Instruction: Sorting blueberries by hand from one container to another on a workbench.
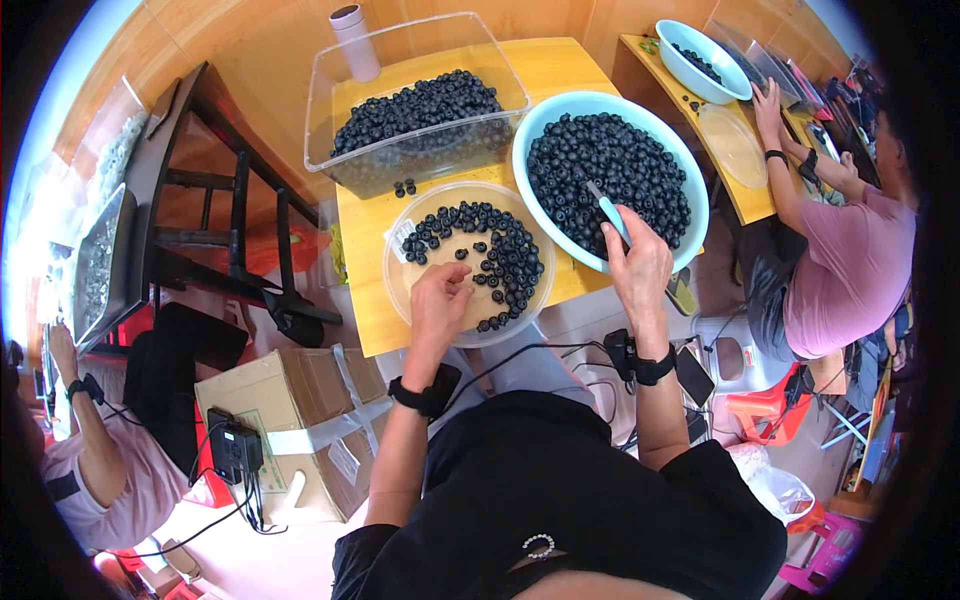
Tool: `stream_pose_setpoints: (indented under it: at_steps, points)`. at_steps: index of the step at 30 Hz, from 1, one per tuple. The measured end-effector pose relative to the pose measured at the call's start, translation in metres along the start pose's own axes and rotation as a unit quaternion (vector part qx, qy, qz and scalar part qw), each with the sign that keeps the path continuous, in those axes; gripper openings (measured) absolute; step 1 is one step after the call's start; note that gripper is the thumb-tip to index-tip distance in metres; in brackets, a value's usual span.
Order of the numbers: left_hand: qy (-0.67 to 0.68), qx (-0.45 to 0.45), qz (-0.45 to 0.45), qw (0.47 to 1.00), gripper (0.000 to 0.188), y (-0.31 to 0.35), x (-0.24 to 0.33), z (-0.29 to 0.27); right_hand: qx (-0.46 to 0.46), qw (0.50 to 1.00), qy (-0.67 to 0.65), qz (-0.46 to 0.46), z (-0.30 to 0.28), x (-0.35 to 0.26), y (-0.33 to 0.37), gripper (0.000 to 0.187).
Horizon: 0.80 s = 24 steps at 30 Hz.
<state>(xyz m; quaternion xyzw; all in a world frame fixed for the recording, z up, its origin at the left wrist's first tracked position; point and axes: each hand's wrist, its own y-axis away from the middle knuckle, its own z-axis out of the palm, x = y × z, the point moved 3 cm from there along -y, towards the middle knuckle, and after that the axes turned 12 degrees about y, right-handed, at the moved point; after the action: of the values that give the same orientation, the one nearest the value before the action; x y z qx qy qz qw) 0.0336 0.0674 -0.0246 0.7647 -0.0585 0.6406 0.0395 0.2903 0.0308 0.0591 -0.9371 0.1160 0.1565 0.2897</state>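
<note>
My right hand (640,262) grips a small tool with a light blue handle (612,216) and a grey end, which points into a light blue basin (694,160). The basin holds a heap of small, round, blue-black pieces (610,165) that look like blueberries. My left hand (440,300) is over a round, clear plastic lid (405,285), fingertips pinched together; what they hold, if anything, is hidden. Loose berry-like pieces (515,262) lie in a curved band on the lid, and a single one is just beyond my left fingertips.
Behind the lid, a clear plastic bin (400,180) of similar pieces stands on the yellow table (365,310), with a lilac bottle (355,45) beyond. A co-worker (840,250) sits right, by another basin (700,85); another person (110,470) is left. Cables and a cardboard box (290,400) lie below.
</note>
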Motion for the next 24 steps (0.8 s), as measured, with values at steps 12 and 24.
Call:
stream_pose_setpoints:
  at_steps: [12, 24]
  points:
    - [-0.151, -0.030, 0.071, 0.986, 0.023, -0.006, 0.007, 0.027, -0.008, 0.999, 0.049, 0.002, -0.001, -0.003, 0.000, 0.018]
    - [0.540, -0.098, -0.159, 0.821, 0.015, 0.020, 0.030, -0.007, -0.066, 0.968, -0.213, -0.117, -0.012, -0.035, 0.023, 0.024]
